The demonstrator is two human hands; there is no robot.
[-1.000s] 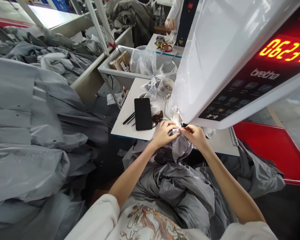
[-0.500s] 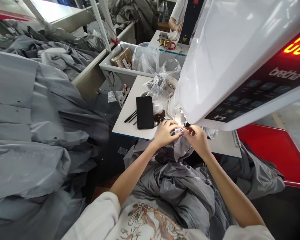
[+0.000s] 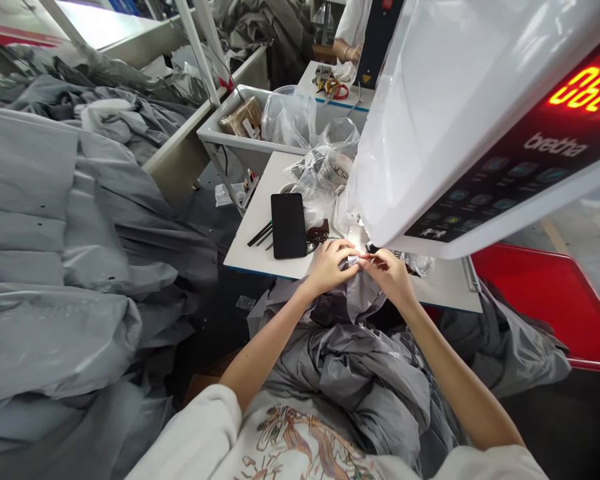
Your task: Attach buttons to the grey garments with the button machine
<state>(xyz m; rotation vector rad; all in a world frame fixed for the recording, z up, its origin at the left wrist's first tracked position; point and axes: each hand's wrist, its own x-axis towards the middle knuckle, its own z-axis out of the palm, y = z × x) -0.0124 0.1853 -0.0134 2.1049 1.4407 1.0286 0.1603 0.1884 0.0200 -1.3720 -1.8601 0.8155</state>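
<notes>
My left hand (image 3: 329, 265) and my right hand (image 3: 389, 275) meet over a bunched fold of shiny grey fabric (image 3: 360, 293) at the front edge of a white worktable (image 3: 260, 257). Both hands are closed, pinching the fabric just under the head of a large white machine (image 3: 430, 120) with a red digit display (image 3: 585, 90). The rest of the grey fabric (image 3: 360, 380) spills down over my lap. The machine head hides what lies beneath it.
A black phone (image 3: 289, 225), dark sticks (image 3: 260, 235) and clear plastic bags (image 3: 325, 170) lie on the worktable. Big heaps of grey fabric (image 3: 70, 253) fill the left. A red tray (image 3: 555, 300) sits at right. Another person's arm (image 3: 347, 40) shows at the back by a grey bin (image 3: 245, 137).
Both hands stay pinched on the fabric under the machine head, shifting only slightly. The camera view has tilted a little, and the other person's arm at the back has moved.
</notes>
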